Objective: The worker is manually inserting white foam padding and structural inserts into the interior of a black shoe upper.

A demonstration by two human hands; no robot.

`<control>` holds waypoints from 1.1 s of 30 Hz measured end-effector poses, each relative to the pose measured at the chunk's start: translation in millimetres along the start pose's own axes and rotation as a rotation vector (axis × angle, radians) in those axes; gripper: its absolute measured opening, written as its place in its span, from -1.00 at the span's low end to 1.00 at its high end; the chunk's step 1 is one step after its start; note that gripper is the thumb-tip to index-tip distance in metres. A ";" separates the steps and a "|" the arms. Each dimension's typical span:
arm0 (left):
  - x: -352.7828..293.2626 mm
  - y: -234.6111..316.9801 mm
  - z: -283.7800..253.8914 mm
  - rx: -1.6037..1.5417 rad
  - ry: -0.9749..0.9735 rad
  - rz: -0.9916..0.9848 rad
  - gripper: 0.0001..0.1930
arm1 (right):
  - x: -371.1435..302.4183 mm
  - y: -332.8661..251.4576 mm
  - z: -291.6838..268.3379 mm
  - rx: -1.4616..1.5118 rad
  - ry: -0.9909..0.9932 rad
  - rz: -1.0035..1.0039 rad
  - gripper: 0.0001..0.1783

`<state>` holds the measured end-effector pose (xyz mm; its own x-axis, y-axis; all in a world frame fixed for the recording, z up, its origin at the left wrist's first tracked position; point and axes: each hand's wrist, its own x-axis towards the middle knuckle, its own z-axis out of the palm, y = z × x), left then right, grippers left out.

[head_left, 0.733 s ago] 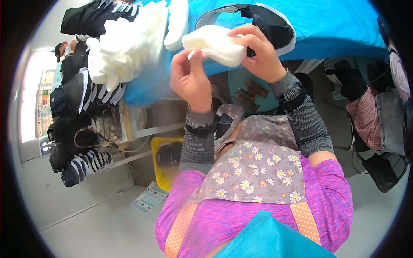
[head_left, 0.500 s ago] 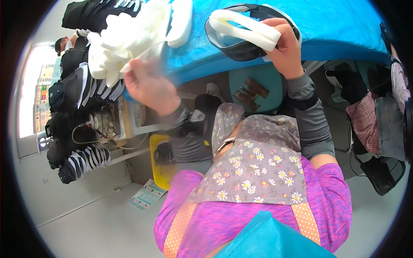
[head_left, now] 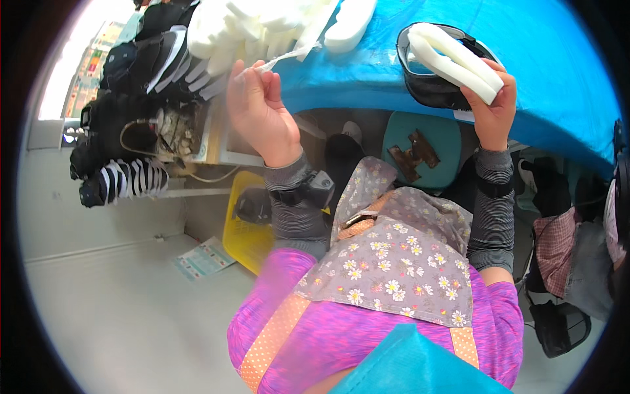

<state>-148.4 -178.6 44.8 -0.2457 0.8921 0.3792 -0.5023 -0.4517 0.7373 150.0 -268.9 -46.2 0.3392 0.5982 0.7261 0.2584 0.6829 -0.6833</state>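
Observation:
My right hand [head_left: 491, 108] grips a white foam strip [head_left: 453, 60] bent into a narrow loop, its two ends pinched together by fingers and thumb. Under the strip lies a round black fabric piece [head_left: 436, 94] with a hollow middle, resting at the near edge of a blue-covered table [head_left: 367, 75]. My left hand [head_left: 262, 115] is raised at the left, thumb and fingers pinching a thin, twisted whitish strip [head_left: 289, 59], perhaps film or tape. Beyond it is a heap of white foam strips [head_left: 256, 29], with one thicker foam piece [head_left: 350, 25] beside it.
Stacked black and white fabric pieces [head_left: 141, 69] line the left side. Below the table, a teal stool [head_left: 436, 172] carries brown, rusty-looking pieces [head_left: 415, 154]. A yellow basket [head_left: 246, 230] stands by my left arm. Clothes and a black bag [head_left: 558, 328] are at the right.
The whole view has shifted, with the table and foam now farther right. My left hand has come away from the foam heap, a thin strip trailing from its fingers. My right hand still holds the foam loop.

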 end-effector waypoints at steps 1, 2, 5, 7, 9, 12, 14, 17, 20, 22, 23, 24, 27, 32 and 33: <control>0.7 0.0 -10.2 -0.001 0.020 0.007 -0.75 | -0.5 0.4 -0.5 -0.010 0.024 0.012 -0.51; 3.4 -2.3 -22.1 0.083 0.032 0.019 -0.77 | -0.3 1.2 -0.1 -0.024 0.050 0.025 -0.50; 12.5 -13.0 -58.6 0.243 0.074 0.030 -0.80 | -0.3 -1.0 -0.7 -0.045 0.055 0.043 -0.46; 19.2 -34.5 -108.4 0.422 0.123 0.201 -0.77 | -0.6 1.3 -1.9 -0.062 0.052 0.038 -0.46; 28.2 -69.3 -185.5 0.743 0.114 0.241 -0.72 | -0.8 0.2 -2.4 -0.071 0.045 0.029 -0.46; 19.2 -112.9 -282.6 1.293 0.014 0.020 -0.65 | 1.9 -3.6 3.1 -0.056 0.060 0.054 -0.45; 17.4 -121.4 -327.7 1.634 -0.121 0.091 -0.59 | 5.6 -3.4 9.4 -0.023 0.027 0.042 -0.44; 6.5 -122.4 -294.0 1.345 -0.123 -0.224 -0.52 | -1.0 5.8 -1.9 -0.040 0.027 0.050 -0.42; 14.5 -105.8 -222.5 1.084 -0.142 0.037 -0.68 | -2.3 4.8 -4.2 -0.056 0.028 0.056 -0.42; 5.3 -87.6 -130.5 0.854 -0.176 0.037 -0.72 | -3.8 4.7 -6.6 -0.097 0.034 0.063 -0.41; -3.3 -80.9 -92.6 0.679 -0.178 -0.026 -0.71 | -4.0 3.9 -5.9 -0.086 0.043 0.079 -0.41; -9.2 -82.1 -67.7 0.600 -0.274 -0.036 -0.70 | -4.1 2.6 -5.5 -0.079 0.050 0.092 -0.41; -25.4 -109.1 -1.2 0.428 -0.503 -0.029 -0.64 | -5.6 -3.9 -5.7 -0.025 0.086 0.121 -0.45; -45.2 -176.5 61.8 0.391 -0.380 -0.105 -0.36 | -7.4 -10.1 -3.7 0.004 0.073 0.169 -0.43; -47.9 -182.7 68.9 0.365 -0.388 -0.103 -0.36 | -8.5 -6.7 -7.1 0.023 0.061 0.161 -0.43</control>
<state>12.3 -139.4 -69.5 0.1485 0.8943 0.4221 -0.1702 -0.3973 0.9018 151.9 -281.6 -48.3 0.4290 0.6743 0.6011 0.1756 0.5904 -0.7877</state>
